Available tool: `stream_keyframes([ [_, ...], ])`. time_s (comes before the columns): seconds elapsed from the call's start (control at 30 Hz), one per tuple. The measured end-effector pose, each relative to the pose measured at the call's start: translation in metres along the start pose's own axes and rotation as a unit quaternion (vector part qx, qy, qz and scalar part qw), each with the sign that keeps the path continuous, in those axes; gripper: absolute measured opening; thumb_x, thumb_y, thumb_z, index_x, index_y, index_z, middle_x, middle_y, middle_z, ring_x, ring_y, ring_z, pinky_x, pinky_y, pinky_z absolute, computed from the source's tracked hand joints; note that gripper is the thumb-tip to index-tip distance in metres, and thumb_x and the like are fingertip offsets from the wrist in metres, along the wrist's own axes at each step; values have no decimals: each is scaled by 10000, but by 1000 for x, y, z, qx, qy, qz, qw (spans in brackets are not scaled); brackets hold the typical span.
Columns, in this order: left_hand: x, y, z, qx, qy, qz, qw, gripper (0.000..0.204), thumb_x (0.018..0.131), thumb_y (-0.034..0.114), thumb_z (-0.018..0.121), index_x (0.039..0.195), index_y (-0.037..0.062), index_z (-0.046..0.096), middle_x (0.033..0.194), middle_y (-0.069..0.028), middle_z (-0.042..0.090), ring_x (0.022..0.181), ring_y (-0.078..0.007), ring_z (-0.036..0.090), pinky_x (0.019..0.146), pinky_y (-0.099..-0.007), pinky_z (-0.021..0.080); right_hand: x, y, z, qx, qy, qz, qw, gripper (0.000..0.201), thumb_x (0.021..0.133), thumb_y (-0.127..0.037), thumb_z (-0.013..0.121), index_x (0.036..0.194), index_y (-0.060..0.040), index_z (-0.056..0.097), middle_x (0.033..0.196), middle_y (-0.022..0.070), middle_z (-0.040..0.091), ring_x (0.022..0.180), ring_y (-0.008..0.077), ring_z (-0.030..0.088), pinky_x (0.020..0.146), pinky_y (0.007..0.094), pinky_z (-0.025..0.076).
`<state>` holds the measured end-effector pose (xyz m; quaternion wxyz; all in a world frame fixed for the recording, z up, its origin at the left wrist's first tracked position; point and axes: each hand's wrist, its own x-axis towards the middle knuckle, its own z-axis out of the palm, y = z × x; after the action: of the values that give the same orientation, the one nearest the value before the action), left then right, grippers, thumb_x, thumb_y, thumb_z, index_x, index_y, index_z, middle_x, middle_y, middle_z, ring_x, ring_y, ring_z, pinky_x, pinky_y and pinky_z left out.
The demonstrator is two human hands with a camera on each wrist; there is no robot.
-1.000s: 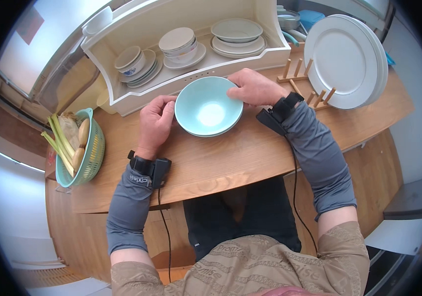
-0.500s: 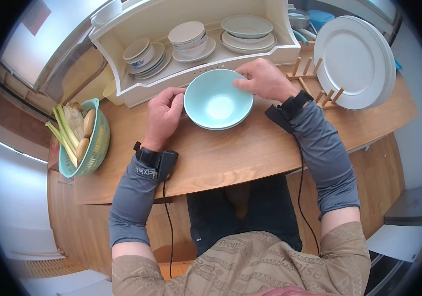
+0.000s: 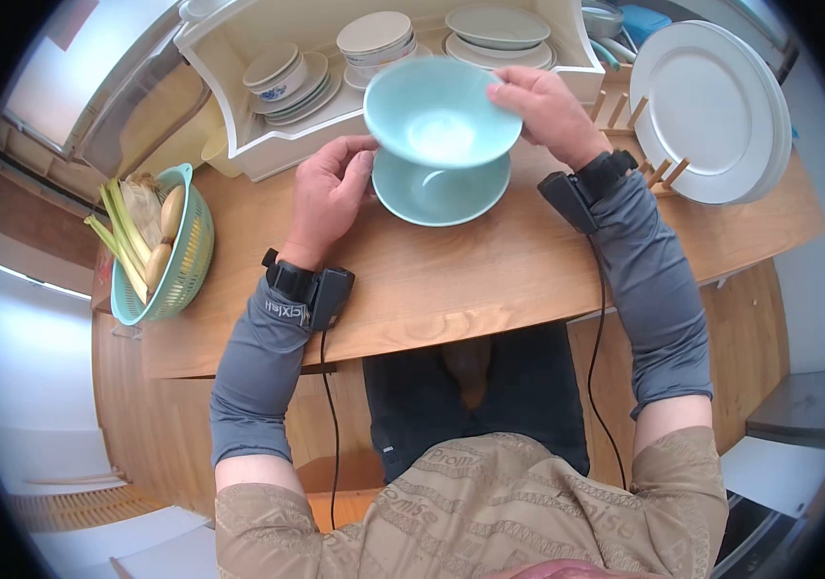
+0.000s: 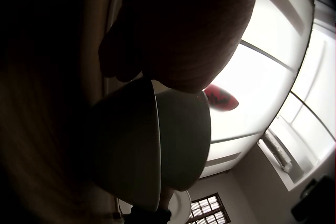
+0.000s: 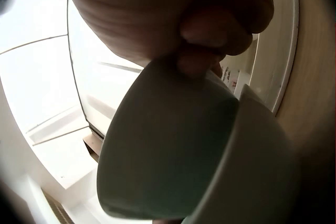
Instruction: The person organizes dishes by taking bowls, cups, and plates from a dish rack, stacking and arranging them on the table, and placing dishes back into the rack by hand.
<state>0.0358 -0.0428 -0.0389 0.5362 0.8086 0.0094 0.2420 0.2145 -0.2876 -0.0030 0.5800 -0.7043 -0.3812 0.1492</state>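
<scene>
Two pale turquoise bowls are in front of the person. The right hand (image 3: 562,116) pinches the right rim of the upper bowl (image 3: 441,116), thumb over the edge, and holds it raised and tilted above the lower bowl (image 3: 441,198). That lower bowl sits on the table. At its left rim the left hand (image 3: 329,198) has thumb and fingers closed on the edge. In the left wrist view the lower bowl (image 4: 126,140) and upper bowl (image 4: 184,135) stand apart along their rims. The right wrist view shows fingertips (image 5: 202,59) on the upper bowl (image 5: 163,145).
A white shelf (image 3: 297,145) with stacked bowls and plates stands behind the bowls. At right, large white plates (image 3: 702,111) lean in a wooden rack (image 3: 663,174). A turquoise basket (image 3: 191,256) of vegetables is at left. Cables hang from both wrists.
The upper bowl, nested in the lower one before, has been lifted up and away by the right hand. The lower bowl is now exposed, the left hand still at its left side.
</scene>
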Motion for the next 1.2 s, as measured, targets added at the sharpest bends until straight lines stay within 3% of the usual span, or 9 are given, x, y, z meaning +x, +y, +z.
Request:
stream_keyframes([
  [0.03,-1,6,-1,16,-32,-7,999,266,1034,129,560,1235,-11,663,868,3,663,702,-58,594,618,-219,496,0,0,-1,57,24,-1,998,280,1003,-235,589,1136,-16,701,789,-27,647,590,23,527,477,197,398],
  [0.1,-1,6,0,15,-32,0,999,276,1032,129,561,1250,-12,654,863,1,662,699,-57,592,616,-219,495,1,1,-5,129,55,-5,990,301,1012,-248,575,1203,-38,677,798,-46,624,553,2,444,445,191,324],
  [0.33,0,2,0,4,-28,-16,999,342,1032,133,551,1337,-17,590,880,-17,671,702,-56,600,591,-213,490,3,5,-3,99,10,8,995,316,1016,-245,576,1216,-25,684,770,-46,616,548,14,454,449,197,338],
  [0.4,1,0,0,-12,-25,-17,999,334,1029,126,554,1327,-20,596,867,-25,682,688,-62,608,592,-217,506,-1,4,6,59,-21,17,998,377,1016,-243,578,1312,-21,652,778,-76,610,539,-12,429,438,178,310],
  [0.43,2,-1,1,-30,-23,-16,999,326,1027,119,557,1317,-22,602,853,-32,693,674,-69,616,593,-221,522,-2,2,6,18,-26,17,999,332,1023,-235,568,1247,-25,696,733,-53,595,561,23,481,461,201,368],
  [0.67,2,3,3,-14,-6,-26,1000,330,1034,110,513,1325,-17,600,862,-26,687,665,-64,606,593,-218,522,-6,-4,8,-31,-70,22,997,358,1019,-216,553,1297,-32,683,719,-60,581,579,20,484,492,201,405],
  [0.73,2,-1,1,-1,-24,-26,999,348,1044,131,497,1364,31,590,920,4,680,739,-40,608,612,-205,506,-7,-5,8,-53,-71,9,996,363,1017,-203,549,1307,-26,677,741,-49,608,593,27,499,511,208,433],
  [0.97,1,1,0,24,-29,-18,999,351,1041,126,497,1364,30,592,852,36,647,700,-27,566,607,-202,480,-3,4,11,-16,-68,11,997,339,1010,-172,564,1274,-2,692,810,-12,670,624,49,547,548,227,479],
  [1.2,0,3,2,6,-30,-44,999,329,1049,131,492,1336,24,613,975,1,696,796,-33,617,660,-193,507,-1,7,11,-116,-56,2,992,400,1029,-353,621,1138,12,742,753,-18,657,627,51,552,557,233,474],
])
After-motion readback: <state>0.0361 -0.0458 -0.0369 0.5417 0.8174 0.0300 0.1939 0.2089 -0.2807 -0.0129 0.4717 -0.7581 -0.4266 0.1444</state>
